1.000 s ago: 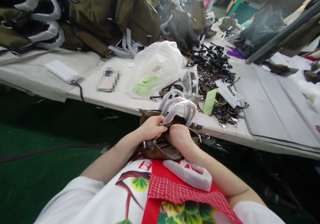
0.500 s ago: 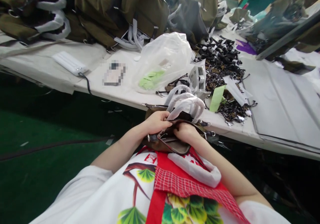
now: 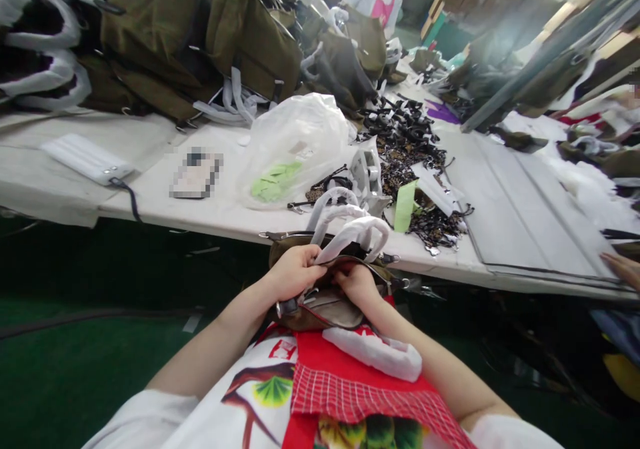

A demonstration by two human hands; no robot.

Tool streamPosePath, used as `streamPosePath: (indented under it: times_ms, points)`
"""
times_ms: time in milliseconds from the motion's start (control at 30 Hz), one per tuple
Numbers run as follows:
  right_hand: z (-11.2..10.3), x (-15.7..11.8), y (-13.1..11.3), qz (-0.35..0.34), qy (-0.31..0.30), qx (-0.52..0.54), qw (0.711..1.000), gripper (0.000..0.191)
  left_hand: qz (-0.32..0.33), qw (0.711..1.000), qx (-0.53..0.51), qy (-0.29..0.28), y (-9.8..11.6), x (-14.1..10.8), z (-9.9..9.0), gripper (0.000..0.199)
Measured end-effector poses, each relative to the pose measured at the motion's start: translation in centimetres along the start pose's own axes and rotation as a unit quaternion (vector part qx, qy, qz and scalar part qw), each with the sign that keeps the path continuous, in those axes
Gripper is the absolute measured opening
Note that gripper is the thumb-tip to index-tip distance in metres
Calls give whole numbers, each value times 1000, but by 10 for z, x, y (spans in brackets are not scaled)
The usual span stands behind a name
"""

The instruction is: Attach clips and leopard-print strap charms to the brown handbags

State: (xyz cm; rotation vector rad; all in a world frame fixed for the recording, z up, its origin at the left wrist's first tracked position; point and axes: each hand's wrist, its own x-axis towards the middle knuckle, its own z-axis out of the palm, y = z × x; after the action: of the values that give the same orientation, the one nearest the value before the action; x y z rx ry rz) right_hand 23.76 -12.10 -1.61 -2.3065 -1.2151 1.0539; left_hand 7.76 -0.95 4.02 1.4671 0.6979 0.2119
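A brown handbag is held against my front at the table edge, its zipped top open. Its handles are wrapped in white and stand up on the far side, and another wrapped handle hangs over my red apron. My left hand grips the bag's left rim, thumb and fingers pressed together. Inside the opening, my right hand has its fingers curled at the lining; their tips are partly hidden, and I cannot make out anything small between them.
On the white table lie a white power strip, a phone, a clear plastic bag with green slips, and a heap of dark straps. Olive bags line the back. Another person's hand shows at right.
The camera view has tilted up and turned right, so the table things sit further left. Another person's hand has come into view at right. Both my hands keep their places on the handbag.
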Motion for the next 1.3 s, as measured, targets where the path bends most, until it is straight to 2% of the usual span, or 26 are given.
streamPosePath:
  times_ms: [200,400,533,667,767,867,933,1000,1067,1133,1200,1300]
  points:
    - [-2,0,-7,-11,21,-31,999,24,11,1000,20,17,-2,4,-3,21]
    - [-11,-12,-23,-37,22,-236,971,26,-7,999,6,32,-2,3,-9,21]
    - [-11,-21,-39,-125,-15,-265,956,28,3,1000,-17,18,-6,4,-9,22]
    - [-8,-25,-58,-265,-68,-203,940,25,36,999,-6,-8,-10,8,-15,23]
    - [-5,-20,-65,-315,-94,-134,935,20,51,997,59,-15,-1,-1,-27,28]
    - [-2,-12,-66,-306,-86,-59,946,19,90,977,194,29,24,-26,-34,38]
    - [0,-10,-65,-289,-85,-25,953,19,177,935,298,77,41,-45,-29,35]
    - [-1,-11,-66,-277,-89,-4,957,18,263,882,382,77,48,-56,-19,24]
    - [-3,-14,-66,-266,-91,9,959,15,287,847,443,66,41,-56,-10,26]
    - [-8,-19,-66,-235,-106,51,965,15,262,835,477,78,25,-48,-7,31]
    - [-14,-22,-65,-169,-142,134,966,18,242,840,479,78,9,-37,-10,35]
    - [-23,-23,-62,-80,-175,248,950,23,253,852,457,47,-3,-31,-14,36]
